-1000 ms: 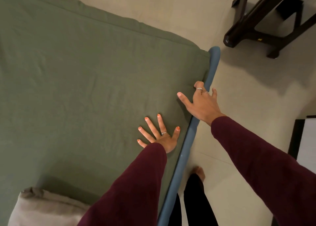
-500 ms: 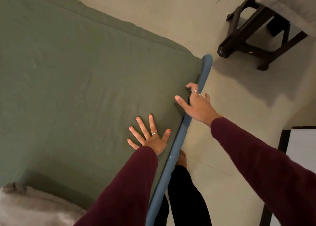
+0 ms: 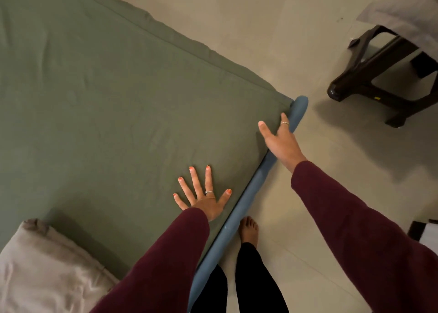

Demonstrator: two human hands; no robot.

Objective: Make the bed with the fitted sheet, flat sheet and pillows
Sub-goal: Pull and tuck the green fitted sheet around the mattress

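Observation:
A green sheet (image 3: 113, 113) lies smooth over the mattress, down to its near corner beside the blue bed frame (image 3: 246, 208). My left hand (image 3: 203, 194) presses flat on the sheet near the edge, fingers spread. My right hand (image 3: 279, 139) is at the mattress edge close to the corner. Its thumb lies on top of the sheet and its forefinger runs straight along the gap by the frame; the other fingers are hidden below the edge. A pale pillow (image 3: 45, 270) sits on the bed at the bottom left.
A dark stool (image 3: 369, 80) stands on the tiled floor at the upper right, with grey cloth (image 3: 407, 11) draped on it. A white panel with a dark border (image 3: 426, 237) shows at the right edge. My bare foot (image 3: 248, 229) stands beside the frame.
My right hand has slid along the mattress edge toward the corner and its fingers have straightened. My left hand stays flat on the sheet.

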